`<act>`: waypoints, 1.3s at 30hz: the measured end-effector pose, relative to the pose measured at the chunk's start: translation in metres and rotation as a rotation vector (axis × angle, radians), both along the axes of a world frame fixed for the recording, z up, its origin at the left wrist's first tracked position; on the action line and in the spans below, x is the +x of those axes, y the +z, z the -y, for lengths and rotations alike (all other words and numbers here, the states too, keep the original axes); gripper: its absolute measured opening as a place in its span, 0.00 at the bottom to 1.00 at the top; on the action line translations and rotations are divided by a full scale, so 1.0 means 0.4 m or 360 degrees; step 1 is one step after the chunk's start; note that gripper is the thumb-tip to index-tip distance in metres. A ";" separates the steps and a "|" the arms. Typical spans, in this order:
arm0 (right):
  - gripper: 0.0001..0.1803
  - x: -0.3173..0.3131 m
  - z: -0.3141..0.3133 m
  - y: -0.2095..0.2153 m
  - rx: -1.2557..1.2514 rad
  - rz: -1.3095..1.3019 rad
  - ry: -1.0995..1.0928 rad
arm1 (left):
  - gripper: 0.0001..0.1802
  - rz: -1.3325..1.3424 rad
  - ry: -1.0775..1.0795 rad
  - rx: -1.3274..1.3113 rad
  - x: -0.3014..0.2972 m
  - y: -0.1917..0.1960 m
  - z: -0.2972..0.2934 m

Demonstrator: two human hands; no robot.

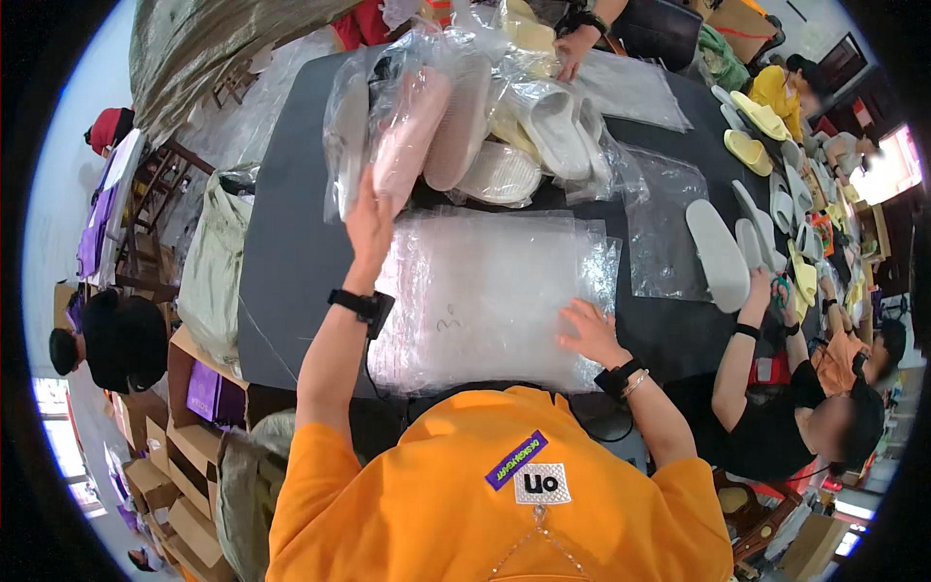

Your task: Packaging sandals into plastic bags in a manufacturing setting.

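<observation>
My left hand is at the near end of a pink slipper in a clear bag, its fingers closed along the slipper's lower edge. That slipper leans on a heap of bagged slippers, among them a pinkish-grey slipper and a white slipper. In front of me lies a stack of clear plastic bags. Over the stack's right edge rests my right hand, fingers spread and holding nothing.
The dark table carries more flat bags at right. A co-worker's hand touches the heap's far side. Beside loose slippers, a person in black works at right. A sack and cardboard boxes stand left.
</observation>
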State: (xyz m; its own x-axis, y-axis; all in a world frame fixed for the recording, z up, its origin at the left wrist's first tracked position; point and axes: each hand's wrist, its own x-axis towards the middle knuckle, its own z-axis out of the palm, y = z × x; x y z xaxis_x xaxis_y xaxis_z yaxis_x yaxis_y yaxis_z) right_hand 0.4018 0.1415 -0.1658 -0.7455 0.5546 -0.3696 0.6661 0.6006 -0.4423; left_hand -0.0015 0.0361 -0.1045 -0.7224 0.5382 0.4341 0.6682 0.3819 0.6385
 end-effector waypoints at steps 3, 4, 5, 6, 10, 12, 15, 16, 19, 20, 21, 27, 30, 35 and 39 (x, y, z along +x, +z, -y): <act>0.29 -0.022 -0.002 0.034 0.0042 0.0052 -0.0022 | 0.27 -0.0537 0.0073 -0.0024 0.004 0.067 0.079; 0.30 -0.031 -0.006 0.037 0.0088 -0.0171 0.0054 | 0.28 -0.0454 -0.0010 -0.0119 0.037 0.107 0.104; 0.30 -0.040 -0.010 0.036 0.0133 -0.0390 0.0128 | 0.28 -0.0364 -0.0098 -0.0211 0.094 0.150 0.123; 0.30 -0.051 -0.008 0.035 0.0156 -0.0609 0.0219 | 0.28 -0.0270 -0.0167 -0.0319 0.156 0.170 0.147; 0.37 -0.162 0.027 0.123 -0.1728 -0.0885 -0.0362 | 0.25 0.0391 -0.1078 -0.0523 0.389 0.120 0.157; 0.42 -0.178 0.023 0.127 -0.1953 -0.0743 -0.0695 | 0.22 0.0708 -0.1331 -0.0520 0.420 0.122 0.163; 0.45 -0.152 0.005 0.090 -0.1563 -0.0538 -0.0635 | 0.22 0.0215 -0.0877 -0.0174 0.363 -0.001 0.149; 0.47 -0.149 0.018 0.095 -0.1612 -0.0652 -0.0711 | 0.25 -0.0193 -0.0728 -0.0257 0.328 0.003 0.139; 0.48 -0.137 0.027 0.062 -0.1649 -0.0500 -0.0778 | 0.24 -0.0024 -0.0227 -0.0351 0.243 -0.102 0.114; 0.47 -0.135 0.033 0.055 -0.1694 -0.0471 -0.0744 | 0.24 -0.0022 -0.0264 -0.0459 0.219 -0.133 0.112; 0.46 -0.132 0.038 0.050 -0.1735 -0.0441 -0.0719 | 0.24 -0.0015 -0.0309 -0.0567 0.211 -0.160 0.113; 0.39 -0.107 -0.048 -0.005 -0.1523 -0.0528 -0.0571 | 0.12 0.0363 -0.0557 -0.0819 0.260 -0.136 0.115; 0.38 -0.087 -0.122 -0.011 -0.1516 -0.0979 -0.0793 | 0.10 0.0751 -0.0834 -0.0800 0.307 -0.089 0.113; 0.39 -0.026 -0.152 -0.041 -0.1168 -0.1120 -0.1278 | 0.10 0.0418 -0.0797 0.0058 0.296 -0.108 0.130; 0.39 0.013 -0.076 -0.056 -0.1535 -0.0900 -0.1215 | 0.19 0.0204 0.0030 0.0013 0.173 -0.184 0.155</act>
